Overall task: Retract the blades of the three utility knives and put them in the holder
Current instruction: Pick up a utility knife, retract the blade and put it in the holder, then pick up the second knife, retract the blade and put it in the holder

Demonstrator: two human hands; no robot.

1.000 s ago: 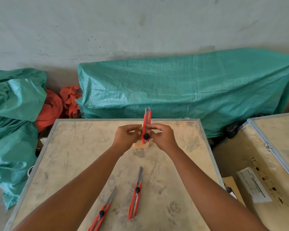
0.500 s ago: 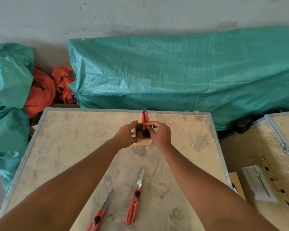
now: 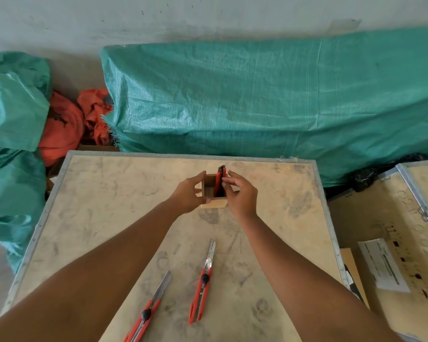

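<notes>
A small wooden holder [image 3: 213, 203] stands near the far middle of the table [image 3: 109, 193]. A red utility knife [image 3: 219, 180] stands upright inside it, its top poking above the rim. My left hand [image 3: 189, 193] grips the holder's left side. My right hand [image 3: 241, 193] is at the holder's right side, its fingertips touching the standing knife. Two more red utility knives lie near the front edge with their blades out: one [image 3: 203, 285] in the middle, another [image 3: 148, 309] to its left.
A green tarp [image 3: 269, 99] covers a long bulk behind the table. More green tarp [image 3: 13, 114] and orange cloth [image 3: 64, 127] sit at the left. A second wooden crate [image 3: 386, 230] with a paper label [image 3: 383, 265] stands at the right.
The knife held up in both hands has gone down into the holder. My left hand moved onto the holder's side; my right hand stays at the knife.
</notes>
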